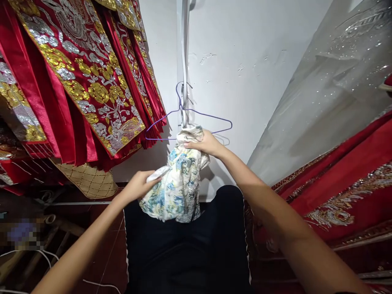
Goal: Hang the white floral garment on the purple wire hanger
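Note:
A small white garment with blue and yellow flower print (174, 192) hangs in front of me over my dark-clothed lap. My right hand (206, 143) is closed around its gathered top, thumb across the front. At the garment's left side, my left hand (143, 183) pinches a white edge of the cloth. Just behind the garment's top, a purple wire hanger (211, 115) hangs by its hook near a white pole (181, 45). The hanger's lower middle is hidden by the cloth.
Red costumes with gold and silver embroidery (101, 90) hang at the upper left. On the right are a sparkly sheer white fabric (306, 94) and beaded red cloth (346, 179). A white wall (239, 49) stands ahead. White cords (101, 283) lie on the floor at lower left.

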### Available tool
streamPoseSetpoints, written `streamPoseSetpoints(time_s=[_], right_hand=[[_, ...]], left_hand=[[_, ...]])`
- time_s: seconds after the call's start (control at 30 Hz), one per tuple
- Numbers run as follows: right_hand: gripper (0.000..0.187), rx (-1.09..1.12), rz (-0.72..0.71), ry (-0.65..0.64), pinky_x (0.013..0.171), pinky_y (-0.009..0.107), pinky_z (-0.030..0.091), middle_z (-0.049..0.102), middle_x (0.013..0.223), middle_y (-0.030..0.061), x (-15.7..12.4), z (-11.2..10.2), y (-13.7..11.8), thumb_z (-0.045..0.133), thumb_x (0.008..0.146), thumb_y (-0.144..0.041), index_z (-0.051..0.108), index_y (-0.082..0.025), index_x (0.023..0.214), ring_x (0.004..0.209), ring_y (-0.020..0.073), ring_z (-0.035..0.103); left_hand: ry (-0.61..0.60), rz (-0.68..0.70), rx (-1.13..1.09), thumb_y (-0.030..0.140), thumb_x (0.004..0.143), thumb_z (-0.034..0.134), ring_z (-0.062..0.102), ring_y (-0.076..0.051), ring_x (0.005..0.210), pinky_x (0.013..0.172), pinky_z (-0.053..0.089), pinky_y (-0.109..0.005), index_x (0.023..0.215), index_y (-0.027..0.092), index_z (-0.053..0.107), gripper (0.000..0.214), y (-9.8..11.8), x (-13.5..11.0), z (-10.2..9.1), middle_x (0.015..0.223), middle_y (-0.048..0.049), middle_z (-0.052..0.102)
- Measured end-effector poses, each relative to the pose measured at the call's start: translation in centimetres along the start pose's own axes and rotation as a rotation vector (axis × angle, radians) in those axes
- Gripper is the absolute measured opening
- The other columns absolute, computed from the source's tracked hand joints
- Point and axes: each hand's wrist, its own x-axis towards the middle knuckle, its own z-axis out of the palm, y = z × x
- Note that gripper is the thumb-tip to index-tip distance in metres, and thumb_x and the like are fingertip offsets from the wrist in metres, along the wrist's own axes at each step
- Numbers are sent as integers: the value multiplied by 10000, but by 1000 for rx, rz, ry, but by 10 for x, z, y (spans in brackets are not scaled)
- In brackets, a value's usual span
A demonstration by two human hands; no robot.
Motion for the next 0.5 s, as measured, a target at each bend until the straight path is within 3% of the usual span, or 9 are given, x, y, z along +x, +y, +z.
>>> streamPoseSetpoints(time_s=[0.07,0.13,0.2,0.33,0.5], right_hand=[[546,-106,50,53,999,416,465,715,1156,97,9,-8,26,830,669,-322,695,-147,1168,1064,251,659],[443,-225,80,85,1015,421,438,708,1170,104,9,-14,46,764,740,-335,701,-154,1139,1101,263,637],[298,-313,94,74,958,395,454,725,1091,93,2,-17,55,671,826,-368,718,-164,1037,1041,258,648],[327,-385,55,53,760,322,454,714,888,50,-17,-28,41,540,913,-463,696,-177,876,836,222,634],[384,-421,68,-23,683,300,407,656,788,31,-19,-43,21,527,910,-519,667,-176,813,720,182,568]], left_hand=[[16,-22,174,473,897,556,665,-250,718,632,434,-267,925,220,760,327,-10,2,-21,823,-52,751],[17,-79,335,484,895,534,629,-236,638,601,394,-269,791,217,736,351,-16,2,-34,714,-69,711],[-1,-114,411,473,906,496,631,-238,668,621,392,-277,754,211,704,367,-20,4,-42,741,-86,707],[15,-99,378,455,918,436,644,-246,801,723,428,-298,823,179,676,378,-21,22,-52,897,-102,722],[15,-215,343,533,854,490,598,-232,680,621,410,-299,697,171,628,418,-15,59,-68,691,-48,655]])
